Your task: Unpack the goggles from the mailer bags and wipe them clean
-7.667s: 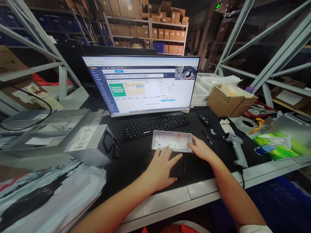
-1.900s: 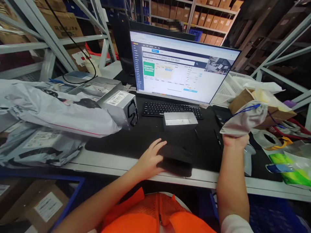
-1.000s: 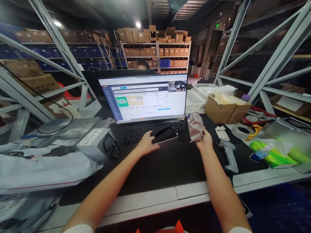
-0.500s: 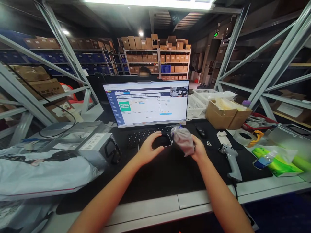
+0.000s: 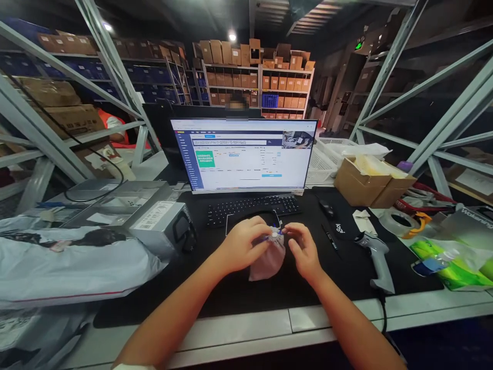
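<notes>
A small grey cloth drawstring pouch [image 5: 267,261] hangs between both hands above the black desk mat [image 5: 239,288]. My left hand [image 5: 241,246] grips the pouch at its gathered top. My right hand [image 5: 304,249] pinches the blue cord at the same top, its fingers curled. Just behind the hands a small open box [image 5: 250,218] with a dark inside lies in front of the black keyboard [image 5: 252,207].
A lit monitor [image 5: 244,154] stands behind the keyboard. A silver box [image 5: 162,226] and grey mail bags [image 5: 69,267] lie at left. At right are a mouse [image 5: 326,208], a barcode scanner [image 5: 379,257], a tape roll [image 5: 395,222], a cardboard box [image 5: 370,182] and green packets [image 5: 450,257].
My left hand left the dark box and joined my right hand on the pouch. The pouch came down toward me, in front of the box.
</notes>
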### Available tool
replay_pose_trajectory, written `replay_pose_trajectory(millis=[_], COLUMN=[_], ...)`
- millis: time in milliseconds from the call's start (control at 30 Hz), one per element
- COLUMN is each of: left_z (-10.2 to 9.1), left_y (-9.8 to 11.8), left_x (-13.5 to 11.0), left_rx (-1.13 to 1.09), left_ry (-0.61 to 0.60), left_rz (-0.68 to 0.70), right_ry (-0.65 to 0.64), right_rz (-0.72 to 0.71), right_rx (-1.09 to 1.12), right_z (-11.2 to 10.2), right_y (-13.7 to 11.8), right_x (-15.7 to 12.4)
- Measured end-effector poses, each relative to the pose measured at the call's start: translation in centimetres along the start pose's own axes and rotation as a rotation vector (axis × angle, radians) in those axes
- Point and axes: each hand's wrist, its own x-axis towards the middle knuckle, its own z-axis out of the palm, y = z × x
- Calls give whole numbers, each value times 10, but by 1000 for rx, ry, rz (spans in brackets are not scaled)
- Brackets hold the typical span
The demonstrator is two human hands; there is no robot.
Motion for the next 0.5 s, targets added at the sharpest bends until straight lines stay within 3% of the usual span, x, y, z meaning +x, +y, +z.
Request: replay_pose_trajectory(millis=[133, 333, 500], left_z=[5, 17, 16], left_y=[-1, -7, -7], left_x=[0, 0, 2], left_rx=[82, 33, 165], left_ry=[-99, -129, -183], left_rz=[8, 0, 21], right_ry=[-196, -156, -170], right_rz=[-173, -195, -261], right_rx=[-144, -155, -260], right_z=[1, 6, 5], right_y=[-13, -8, -7], right_x=[-1, 0, -1])
